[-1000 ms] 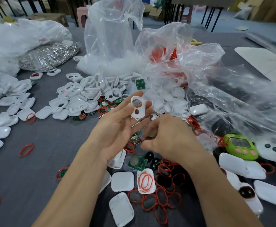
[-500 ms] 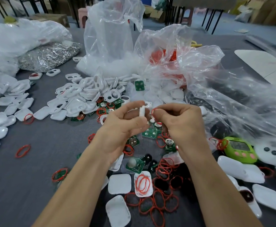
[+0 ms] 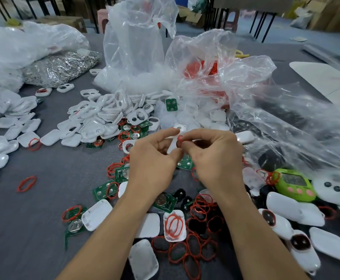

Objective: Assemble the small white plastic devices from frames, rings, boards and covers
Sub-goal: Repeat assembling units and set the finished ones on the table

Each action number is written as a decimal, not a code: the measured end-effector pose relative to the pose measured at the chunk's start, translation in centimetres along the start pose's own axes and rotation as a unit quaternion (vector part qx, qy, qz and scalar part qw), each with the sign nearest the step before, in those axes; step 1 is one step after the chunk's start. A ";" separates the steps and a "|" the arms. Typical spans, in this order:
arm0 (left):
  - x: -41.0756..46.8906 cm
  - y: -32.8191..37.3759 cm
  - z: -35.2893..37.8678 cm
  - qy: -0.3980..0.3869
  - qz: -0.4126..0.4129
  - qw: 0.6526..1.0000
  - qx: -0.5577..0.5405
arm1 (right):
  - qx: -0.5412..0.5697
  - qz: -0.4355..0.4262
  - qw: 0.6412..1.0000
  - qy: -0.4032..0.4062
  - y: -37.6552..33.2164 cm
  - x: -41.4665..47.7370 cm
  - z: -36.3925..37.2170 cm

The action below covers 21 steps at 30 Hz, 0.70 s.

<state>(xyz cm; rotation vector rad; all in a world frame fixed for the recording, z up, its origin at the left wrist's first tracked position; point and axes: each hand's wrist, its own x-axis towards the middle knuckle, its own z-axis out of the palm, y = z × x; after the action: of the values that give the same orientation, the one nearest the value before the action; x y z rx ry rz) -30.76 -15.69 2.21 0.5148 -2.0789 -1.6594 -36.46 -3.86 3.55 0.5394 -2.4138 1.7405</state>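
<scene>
Barely visible, the frame [image 3: 171,147] is clamped by left fingers [image 3: 165,133], ring [image 3: 179,138] by right fingers [image 3: 195,135].

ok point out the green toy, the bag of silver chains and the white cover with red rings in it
green toy [image 3: 294,179], head view, on its screen
bag of silver chains [image 3: 60,67], head view, middle of the bag
white cover with red rings [image 3: 180,214], head view, on its upper rim

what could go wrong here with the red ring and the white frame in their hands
The red ring, pinched in the right hand, may slip or spring off the white frame that the left hand holds. If it drops, it would likely get lost among the loose red rings below.
</scene>
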 end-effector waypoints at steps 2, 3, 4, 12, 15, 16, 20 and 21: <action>0.1 0.1 0.1 -0.020 -0.020 0.999 -0.043 | 0.011 0.019 1.000 -0.006 0.2 0.2 -0.2; 0.1 0.1 0.2 -0.027 -0.032 0.997 -0.067 | 0.007 0.020 1.000 -0.006 0.3 0.2 -0.3; 0.1 0.1 0.2 -0.032 -0.044 0.995 -0.088 | -0.003 0.014 1.000 -0.004 0.4 0.2 -0.3; 0.3 0.2 0.4 -0.010 -0.071 0.985 -0.155 | -0.093 -0.056 0.994 0.018 0.5 -0.2 -0.1; 0.2 0.2 0.4 -0.023 -0.068 0.983 -0.167 | -0.098 -0.061 0.993 0.022 0.4 -0.2 -0.2; 0.1 0.3 0.4 -0.028 -0.068 0.982 -0.172 | -0.098 -0.060 0.993 0.024 0.4 -0.2 -0.2; -0.1 0.5 0.5 -0.038 -0.072 0.980 -0.184 | -0.106 -0.071 0.992 0.021 0.4 -0.3 -0.2; -0.2 0.5 0.6 -0.040 -0.073 0.979 -0.184 | -0.111 -0.077 0.991 0.019 0.4 -0.4 -0.1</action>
<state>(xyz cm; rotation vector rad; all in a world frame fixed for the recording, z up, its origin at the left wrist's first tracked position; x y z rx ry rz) -30.95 -15.06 2.54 0.4935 -1.7582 -2.1210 -36.25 -3.51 3.08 0.6386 -2.4266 1.3864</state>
